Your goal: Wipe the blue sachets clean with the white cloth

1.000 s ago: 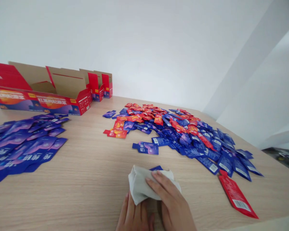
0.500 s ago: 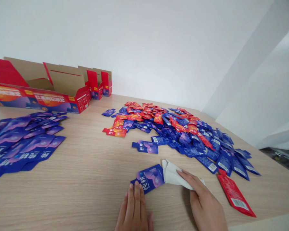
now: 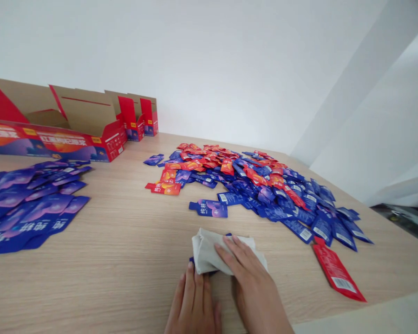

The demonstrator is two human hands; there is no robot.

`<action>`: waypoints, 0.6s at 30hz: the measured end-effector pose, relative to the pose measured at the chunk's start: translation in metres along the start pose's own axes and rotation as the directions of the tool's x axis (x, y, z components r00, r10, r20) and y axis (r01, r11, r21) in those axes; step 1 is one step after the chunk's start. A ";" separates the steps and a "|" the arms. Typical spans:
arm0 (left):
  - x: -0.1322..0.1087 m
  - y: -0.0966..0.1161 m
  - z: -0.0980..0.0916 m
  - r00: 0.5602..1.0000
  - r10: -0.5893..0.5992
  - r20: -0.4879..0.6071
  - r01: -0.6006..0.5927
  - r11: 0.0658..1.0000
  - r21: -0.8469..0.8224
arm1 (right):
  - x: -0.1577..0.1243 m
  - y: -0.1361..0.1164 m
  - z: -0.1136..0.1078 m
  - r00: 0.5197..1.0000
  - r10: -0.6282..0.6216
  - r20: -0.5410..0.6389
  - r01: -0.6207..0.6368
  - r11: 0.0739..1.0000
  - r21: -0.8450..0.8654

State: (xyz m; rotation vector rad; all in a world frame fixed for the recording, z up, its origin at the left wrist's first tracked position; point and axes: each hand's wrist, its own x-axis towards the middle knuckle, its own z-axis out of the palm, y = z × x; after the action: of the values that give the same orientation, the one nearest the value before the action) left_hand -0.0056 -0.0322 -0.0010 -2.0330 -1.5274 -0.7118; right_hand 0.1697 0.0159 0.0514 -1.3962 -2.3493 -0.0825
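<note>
White folded cloth [image 3: 223, 253] lies crosswise under my right hand [image 3: 252, 283], fingers spread on top, with my left hand [image 3: 193, 301] just beside, fingers together.

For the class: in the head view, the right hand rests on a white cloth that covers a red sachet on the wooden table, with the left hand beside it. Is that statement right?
No: the sachet under the white cloth is blue, not red, as the head view shows at its exposed corners. The rest holds: the right hand rests on the cloth on the wooden table, with the left hand beside it.
</note>
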 end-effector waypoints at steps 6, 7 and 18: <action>0.006 0.004 -0.007 1.000 -0.020 0.014 0.020 0.999 -0.032 | -0.030 0.056 -0.022 0.970 0.239 -0.037 -0.241 0.963 -0.121; 0.006 0.005 -0.007 1.000 -0.025 0.012 0.026 0.999 -0.036 | -0.033 0.062 -0.025 0.960 0.277 -0.045 -0.280 0.951 -0.127; 0.009 0.001 -0.011 0.999 0.019 0.042 -0.020 1.000 0.002 | 0.010 -0.013 -0.010 0.994 -0.061 -0.096 0.074 0.987 0.141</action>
State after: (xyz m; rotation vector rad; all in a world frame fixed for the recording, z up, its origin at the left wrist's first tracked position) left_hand -0.0037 -0.0333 0.0136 -2.0702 -1.5286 -0.6638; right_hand 0.1577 0.0151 0.0657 -1.2192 -2.2784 0.0040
